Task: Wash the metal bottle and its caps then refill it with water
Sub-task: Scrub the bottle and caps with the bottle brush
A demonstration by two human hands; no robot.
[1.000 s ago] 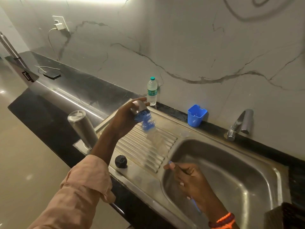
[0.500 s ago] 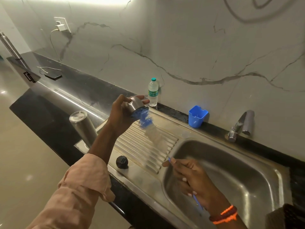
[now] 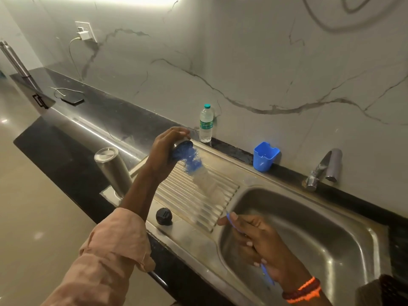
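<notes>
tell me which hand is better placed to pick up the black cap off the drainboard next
Probably the left. The left hand grips the metal cap above the drainboard, on the same side as the black cap. The right hand grips the bottle brush handle over the sink basin.

One head-worn wide-angle view looks forward and down from close above the sink. It faces the wall, tilted, with the surface running away leftward.
</notes>
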